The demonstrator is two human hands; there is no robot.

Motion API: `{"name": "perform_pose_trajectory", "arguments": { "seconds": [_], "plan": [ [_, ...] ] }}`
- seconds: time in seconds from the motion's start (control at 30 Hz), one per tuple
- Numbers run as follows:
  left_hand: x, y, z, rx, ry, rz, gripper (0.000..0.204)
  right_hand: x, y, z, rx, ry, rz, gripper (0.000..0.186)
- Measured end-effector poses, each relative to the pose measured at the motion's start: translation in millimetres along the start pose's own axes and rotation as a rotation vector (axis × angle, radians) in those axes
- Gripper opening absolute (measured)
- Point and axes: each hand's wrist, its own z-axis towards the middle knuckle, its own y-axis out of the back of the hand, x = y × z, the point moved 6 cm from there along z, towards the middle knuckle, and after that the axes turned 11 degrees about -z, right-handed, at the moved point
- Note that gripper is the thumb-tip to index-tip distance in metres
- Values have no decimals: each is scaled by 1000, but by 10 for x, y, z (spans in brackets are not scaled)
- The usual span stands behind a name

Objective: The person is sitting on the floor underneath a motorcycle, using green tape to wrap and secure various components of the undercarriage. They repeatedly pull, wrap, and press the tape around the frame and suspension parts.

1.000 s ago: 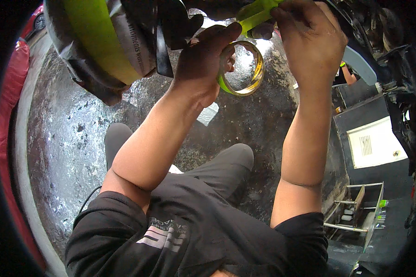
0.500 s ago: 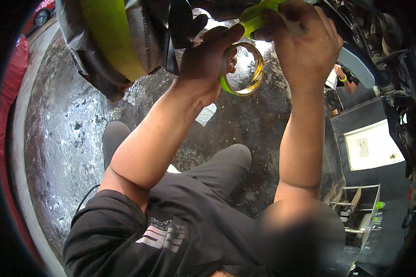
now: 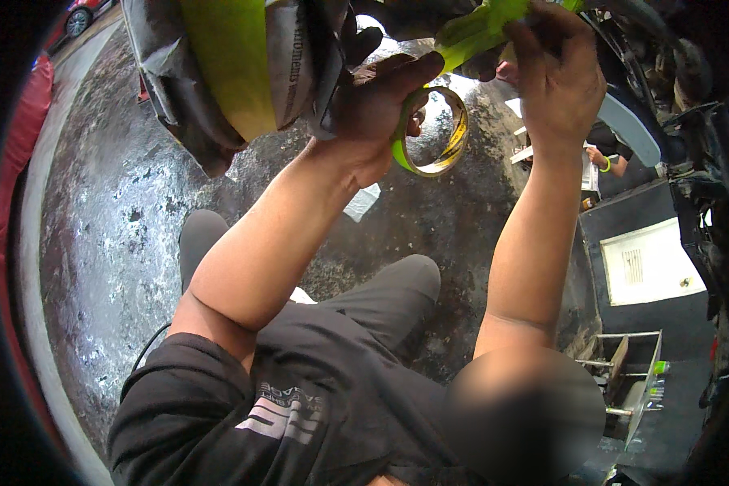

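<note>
Through the head camera I look down on two bare hands near the upper edge of my view. The left hand (image 3: 373, 109) is partly curled, its thumb stretched out to the right, and it has hold of a tape roll (image 3: 402, 154); a fingertip shows inside the ring, which hangs just beside the wrist, its opening facing me. From the roll side, a bright green tape strip (image 3: 471, 42) runs up and to the right, crossing the gap between the two hands.

The right hand (image 3: 560, 81) is half closed with its back toward me, fingers bent, thumb and fingertips at the far part of the strip — whether they pinch it or press it down, I cannot tell, as the frame edge cuts in there.

Left of the left hand I see a printed paper sheet (image 3: 290, 69) next to a broad yellow-green band (image 3: 228, 69), both on a dark wrapped shape. To the right of the right hand sits a curved grey piece (image 3: 630, 125). A co-worker's hand (image 3: 598, 158) with a green wristband (image 3: 607, 164) shows beyond the right forearm. Below, a pale scrap (image 3: 363, 202) lies on the dark, worn floor (image 3: 121, 211).
</note>
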Motion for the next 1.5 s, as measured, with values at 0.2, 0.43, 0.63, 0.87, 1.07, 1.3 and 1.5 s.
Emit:
{"name": "perform_pose_trajectory", "arguments": {
  "seconds": [0.2,0.43,0.63,0.87,1.07,1.3,1.5],
  "plan": [
    [-20,-6,-31,-98,-53,105,23,72,105,1,26,228,-145,18],
    [-26,-14,24,-79,-177,102,21,43,59,-24,66,287,-96,26],
    [-25,139,103,-44,-241,258,21,238,58,4,123,289,-161,43],
    [-80,99,88,-42,-505,539,24,399,63,-32,69,352,-325,45],
    [-214,-104,-112,-44,-996,1153,19,346,34,-17,135,255,-178,42],
    [-155,-166,-186,-29,-1007,1248,12,367,76,21,199,216,-270,35],
    [-166,-35,-148,-75,-863,907,15,438,196,103,282,97,14,27]
  ]
}}
